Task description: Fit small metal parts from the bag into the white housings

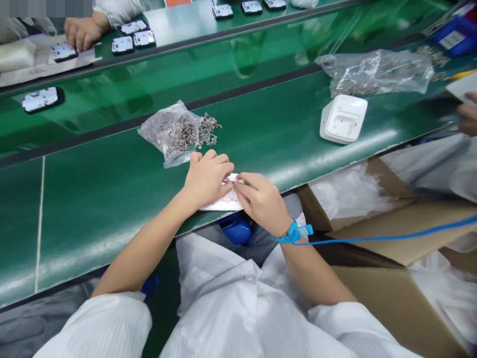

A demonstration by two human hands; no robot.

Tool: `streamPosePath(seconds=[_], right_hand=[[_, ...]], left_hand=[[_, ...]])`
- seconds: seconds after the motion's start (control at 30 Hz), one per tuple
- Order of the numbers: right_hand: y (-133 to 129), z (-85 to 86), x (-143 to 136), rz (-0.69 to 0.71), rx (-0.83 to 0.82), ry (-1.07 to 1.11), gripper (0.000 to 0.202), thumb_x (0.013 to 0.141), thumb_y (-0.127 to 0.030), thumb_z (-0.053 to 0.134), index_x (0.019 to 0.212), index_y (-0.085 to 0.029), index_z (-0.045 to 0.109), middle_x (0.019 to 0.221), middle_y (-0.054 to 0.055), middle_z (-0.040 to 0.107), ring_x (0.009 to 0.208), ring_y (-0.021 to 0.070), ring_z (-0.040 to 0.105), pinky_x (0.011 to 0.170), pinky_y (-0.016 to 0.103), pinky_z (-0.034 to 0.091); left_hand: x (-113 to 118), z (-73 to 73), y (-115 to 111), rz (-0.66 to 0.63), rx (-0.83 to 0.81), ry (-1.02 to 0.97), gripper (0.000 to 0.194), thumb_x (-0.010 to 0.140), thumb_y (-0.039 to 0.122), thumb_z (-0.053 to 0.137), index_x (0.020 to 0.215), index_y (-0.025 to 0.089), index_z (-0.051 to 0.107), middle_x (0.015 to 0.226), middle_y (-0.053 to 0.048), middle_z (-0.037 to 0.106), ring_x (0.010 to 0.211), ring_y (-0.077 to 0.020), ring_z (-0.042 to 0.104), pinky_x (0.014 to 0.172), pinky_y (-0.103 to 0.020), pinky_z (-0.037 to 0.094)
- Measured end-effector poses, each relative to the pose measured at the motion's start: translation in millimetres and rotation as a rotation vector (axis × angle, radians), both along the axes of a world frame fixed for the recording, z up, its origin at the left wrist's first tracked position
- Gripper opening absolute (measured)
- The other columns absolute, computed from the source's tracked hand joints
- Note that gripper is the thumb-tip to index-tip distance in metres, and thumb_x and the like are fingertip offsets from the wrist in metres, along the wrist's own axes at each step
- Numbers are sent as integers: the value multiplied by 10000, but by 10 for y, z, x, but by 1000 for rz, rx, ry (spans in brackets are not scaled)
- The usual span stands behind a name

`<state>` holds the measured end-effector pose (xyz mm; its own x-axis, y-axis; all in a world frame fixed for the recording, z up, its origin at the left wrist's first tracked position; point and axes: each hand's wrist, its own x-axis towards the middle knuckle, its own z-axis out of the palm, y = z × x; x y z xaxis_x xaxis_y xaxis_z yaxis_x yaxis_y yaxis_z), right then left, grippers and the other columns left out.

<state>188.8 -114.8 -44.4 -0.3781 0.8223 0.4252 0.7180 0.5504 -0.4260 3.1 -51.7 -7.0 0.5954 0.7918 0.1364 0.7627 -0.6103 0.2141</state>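
A white plastic part [225,201] lies at the near edge of the green bench, partly covered by both hands. My left hand [209,179] is bent over its left side, fingers curled, thumb on its face. From the right, my right hand [264,201] reaches onto it with thumb and fingertips pinched; anything between them is too small to make out. A blue strap [294,232] circles my right wrist. Just beyond my left hand sits an open clear bag [169,130] of small metal screws, with loose screws [209,130] spilled at its mouth.
White socket-like housings [345,119] stand at the right, near another clear bag [380,72]. Black-and-white units [42,99] lie on the far belt by a co-worker's hand [84,34]. Cardboard boxes [395,298] are at lower right; a blue cord [387,238] crosses there.
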Motion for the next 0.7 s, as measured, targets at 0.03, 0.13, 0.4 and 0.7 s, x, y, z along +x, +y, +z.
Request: streamPosePath(seconds=[0.03,0.13,0.4,0.7], right_hand=[[7,19,-3,7,-10,-18,262,1022,-163,486,1029,-203,745,1177,133,694,1115,283,639,977,472,571],[27,51,-28,22,-19,-91,254,1014,-154,486,972,-191,734,1165,142,685,1073,282,630,959,463,560],[97,-82,53,-18,-56,230,171,956,-173,588,1070,-203,712,1161,96,723,1049,239,672,949,401,570],[358,102,-105,-111,-234,20,192,742,-96,611,911,-183,632,953,92,642,896,261,595,799,389,498]], left_hand=[[2,2,9,-1,-10,-4,144,853,248,634,732,193,578,901,-51,683,924,-252,517,797,-451,283],[2,9,40,-4,-53,-19,142,825,246,647,719,192,569,865,-45,670,897,-243,511,806,-442,286],[20,29,-9,12,4,22,135,841,257,635,736,190,581,877,-65,676,943,-265,517,805,-451,297],[-21,53,-50,-28,14,8,85,773,250,639,817,193,593,936,-77,662,1020,-302,513,784,-466,293]])
